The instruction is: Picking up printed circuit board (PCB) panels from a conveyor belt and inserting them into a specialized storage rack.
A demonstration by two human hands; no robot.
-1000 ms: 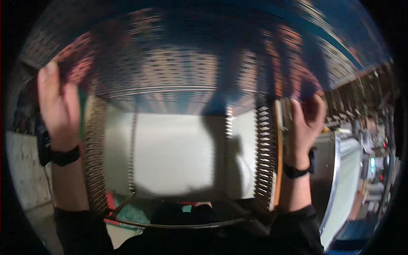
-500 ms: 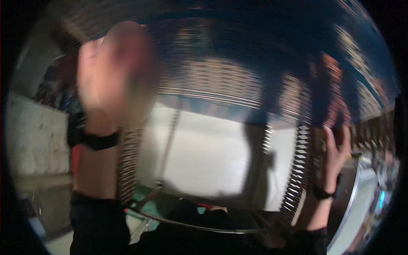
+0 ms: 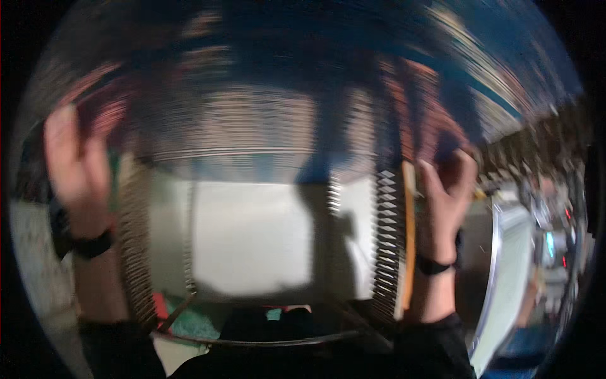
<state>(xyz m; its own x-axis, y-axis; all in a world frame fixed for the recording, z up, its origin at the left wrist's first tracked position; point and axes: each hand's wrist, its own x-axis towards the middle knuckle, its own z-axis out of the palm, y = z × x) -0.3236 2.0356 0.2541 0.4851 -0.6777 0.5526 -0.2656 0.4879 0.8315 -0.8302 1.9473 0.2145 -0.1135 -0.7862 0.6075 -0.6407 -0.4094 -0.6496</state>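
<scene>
A large dark glossy panel (image 3: 252, 126) fills the upper middle and mirrors hands and striped light patches. By its left side is my left hand (image 3: 79, 155), somewhat blurred, thumb and fingers apart, with its reflection above the fingertips. My right hand (image 3: 449, 180) has its thumb and fingers spread at the panel's right part; the fingertips meet or nearly meet their mirror image. Neither hand visibly holds an object. Between my forearms stands a frame with a left slotted side rail (image 3: 136, 246) and a right slotted side rail (image 3: 386, 234), with a white surface (image 3: 252, 237) between them.
A curved metal bar (image 3: 290, 342) crosses in front of my body. An orange strip (image 3: 409, 237) runs along the right rail. Green material (image 3: 196, 323) lies low on the left. On the right stands a pale, metal-edged panel (image 3: 505, 271), with blurred equipment and a lit screen (image 3: 549, 245) beyond.
The whole view has shifted, so the frame and panel appear farther left. My left hand, formerly raised large before the view, is now lower and farther left. My right hand's fingers remain spread.
</scene>
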